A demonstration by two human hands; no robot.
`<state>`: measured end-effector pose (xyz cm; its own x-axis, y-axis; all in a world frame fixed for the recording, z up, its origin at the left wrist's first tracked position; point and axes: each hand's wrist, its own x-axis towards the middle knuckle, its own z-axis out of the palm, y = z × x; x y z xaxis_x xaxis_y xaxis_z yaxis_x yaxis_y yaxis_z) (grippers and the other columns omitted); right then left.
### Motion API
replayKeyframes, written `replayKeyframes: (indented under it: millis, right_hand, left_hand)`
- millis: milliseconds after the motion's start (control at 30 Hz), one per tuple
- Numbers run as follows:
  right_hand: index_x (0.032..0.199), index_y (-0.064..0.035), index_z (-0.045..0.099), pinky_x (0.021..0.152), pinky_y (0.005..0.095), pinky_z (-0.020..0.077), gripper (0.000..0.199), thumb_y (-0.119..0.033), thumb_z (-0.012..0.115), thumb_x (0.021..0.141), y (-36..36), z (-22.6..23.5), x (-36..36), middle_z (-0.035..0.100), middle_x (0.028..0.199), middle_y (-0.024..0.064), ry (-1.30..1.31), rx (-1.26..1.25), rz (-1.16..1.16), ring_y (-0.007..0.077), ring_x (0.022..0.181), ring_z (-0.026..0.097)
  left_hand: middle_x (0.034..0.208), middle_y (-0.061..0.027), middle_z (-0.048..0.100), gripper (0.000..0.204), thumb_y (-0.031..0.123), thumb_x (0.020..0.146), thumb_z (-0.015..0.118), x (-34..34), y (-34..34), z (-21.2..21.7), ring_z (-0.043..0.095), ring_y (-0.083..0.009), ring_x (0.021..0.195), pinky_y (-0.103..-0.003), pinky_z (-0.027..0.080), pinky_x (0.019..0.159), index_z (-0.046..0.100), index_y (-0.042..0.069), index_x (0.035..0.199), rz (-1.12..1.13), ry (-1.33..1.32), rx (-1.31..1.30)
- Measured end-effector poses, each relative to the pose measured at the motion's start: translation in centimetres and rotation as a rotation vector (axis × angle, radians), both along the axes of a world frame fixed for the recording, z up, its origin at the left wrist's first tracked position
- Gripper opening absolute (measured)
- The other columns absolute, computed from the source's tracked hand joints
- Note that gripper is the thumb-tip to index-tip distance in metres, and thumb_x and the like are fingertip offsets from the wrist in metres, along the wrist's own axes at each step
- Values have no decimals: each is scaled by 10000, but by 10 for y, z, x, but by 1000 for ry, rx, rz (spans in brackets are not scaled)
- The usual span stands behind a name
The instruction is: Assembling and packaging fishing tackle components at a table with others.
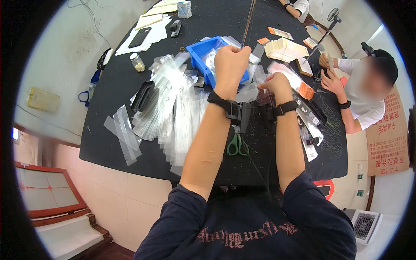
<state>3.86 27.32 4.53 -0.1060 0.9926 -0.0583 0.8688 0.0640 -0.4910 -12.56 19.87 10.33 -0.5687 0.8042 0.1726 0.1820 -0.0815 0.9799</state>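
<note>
My left hand (232, 63) is closed in a fist over the blue plastic bin (197, 52). Out of its top rises a bundle of thin brownish strands (248, 24) that runs beyond the upper edge of the view. To the right, my right hand (278, 84) is bent with thumb and fingers pinched together; what they hold, if anything, is too small to make out. Clear plastic sleeves (249, 93) lie just beside its fingertips. Green-handled scissors (237, 145) rest below my wrists, partly covered by a wrist strap device. A large fan of long clear sleeves (167, 104) spreads to the left.
On the black table (108, 95) are a small glass jar (137, 63), a phone (140, 37), a stapler (175, 28) and a stack of cream cards (286, 48). A magnifier-like stand (323, 39) rises at right. A co-worker (366, 86) handles something there; another person's arm shows far back.
</note>
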Motion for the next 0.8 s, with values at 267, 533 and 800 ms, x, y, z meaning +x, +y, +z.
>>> replayKeyframes:
  millis: [267,533,800]
  right_hand:
    - [814,-73,650,479,234,401,225,-198,785,685,19,11,17,656,719,12,341,-143,167,74,606,591]
    - [930,-96,676,560,175,356,199,-222,725,784,-32,92,4,666,823,-29,982,-56,373,47,684,571]
    - [1097,-67,636,660,226,439,451,-309,769,741,-46,99,8,676,881,6,666,-181,602,112,765,602]
  left_hand:
    - [695,-179,663,347,275,765,577,4,11,-9,640,-259,669,-338,492,673,651,-64,745,-60,-83,23]
    - [701,-106,660,310,226,863,494,12,6,0,608,-132,646,-241,461,576,655,-32,922,-247,-206,24]
    - [549,-23,542,279,192,866,497,25,2,-1,496,-87,489,-251,371,466,672,-26,865,-135,-208,230]
